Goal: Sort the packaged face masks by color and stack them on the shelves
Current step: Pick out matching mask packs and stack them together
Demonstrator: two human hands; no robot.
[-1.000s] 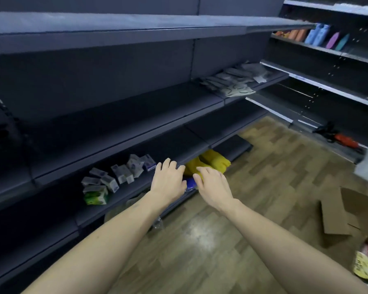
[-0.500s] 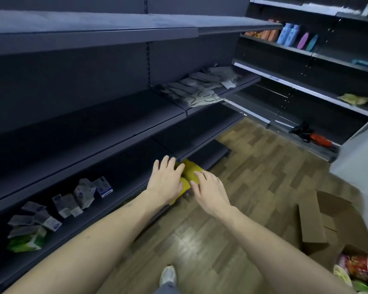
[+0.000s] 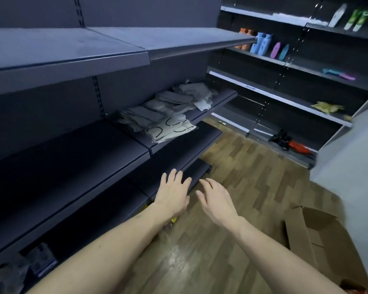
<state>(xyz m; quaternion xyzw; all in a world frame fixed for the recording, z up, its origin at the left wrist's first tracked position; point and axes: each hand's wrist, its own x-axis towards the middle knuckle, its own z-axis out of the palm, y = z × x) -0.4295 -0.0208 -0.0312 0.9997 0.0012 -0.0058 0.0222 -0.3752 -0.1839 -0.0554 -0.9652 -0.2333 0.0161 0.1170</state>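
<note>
My left hand (image 3: 173,193) and my right hand (image 3: 216,200) hover side by side, palms down and fingers spread, in front of the lower dark shelves (image 3: 174,153); neither holds anything. Higher up, on the middle shelf, lies a loose heap of packaged grey face masks (image 3: 157,111), with a pack of white masks with black ear loops (image 3: 170,129) at its front edge. A sliver of yellow packaging (image 3: 173,220) peeks out under my left wrist; the rest of it is hidden.
An open cardboard box (image 3: 319,240) stands on the wooden floor at the right. Small boxes (image 3: 42,258) sit on the bottom shelf at lower left. The far shelving carries coloured bottles (image 3: 261,43), a yellow packet (image 3: 327,107) and a red-and-black tool (image 3: 291,143).
The view has swung up and to the right. My hands have lifted off the yellow packs on the low shelf, which are now almost out of sight, and both hands are spread apart.
</note>
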